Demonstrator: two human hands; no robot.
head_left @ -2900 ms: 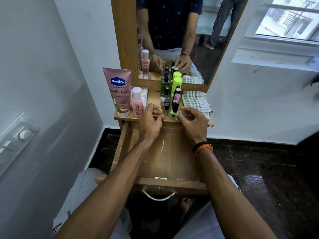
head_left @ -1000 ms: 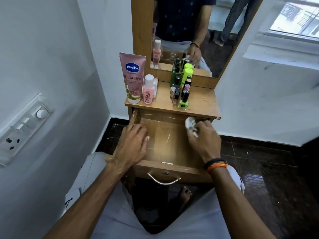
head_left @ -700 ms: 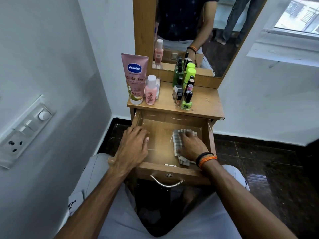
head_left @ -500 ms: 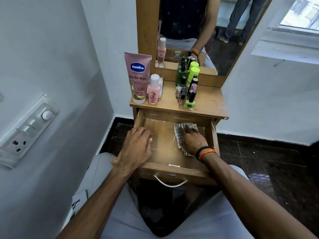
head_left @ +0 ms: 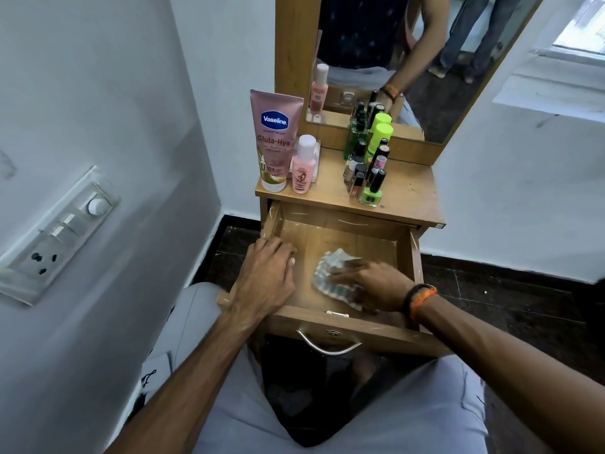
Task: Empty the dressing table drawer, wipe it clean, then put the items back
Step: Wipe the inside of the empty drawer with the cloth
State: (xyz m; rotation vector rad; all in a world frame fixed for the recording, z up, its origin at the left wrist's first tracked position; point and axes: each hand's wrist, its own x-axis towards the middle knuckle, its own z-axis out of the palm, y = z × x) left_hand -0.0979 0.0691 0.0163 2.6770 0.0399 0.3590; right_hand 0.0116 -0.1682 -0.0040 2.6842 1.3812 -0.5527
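The wooden drawer (head_left: 357,239) of the dressing table is pulled out, with only a cloth inside. My right hand (head_left: 370,283) presses a checked cloth (head_left: 330,273) flat on the drawer floor, fingers spread over it. My left hand (head_left: 266,276) rests on the drawer's left wall, fingers bent over its edge. On the tabletop (head_left: 409,191) stand a pink Vaseline tube (head_left: 274,139), a small pink bottle (head_left: 303,165) and a cluster of several nail polish and green bottles (head_left: 368,162).
A mirror (head_left: 393,60) rises behind the tabletop. The white wall on the left carries a switch and socket panel (head_left: 59,234). Dark tiled floor (head_left: 523,309) lies to the right. My knees sit under the drawer's metal handle (head_left: 329,347).
My right hand took the cloth from the tabletop into the drawer and has slid it from the back right toward the middle front. My left hand stays on the drawer's left wall.
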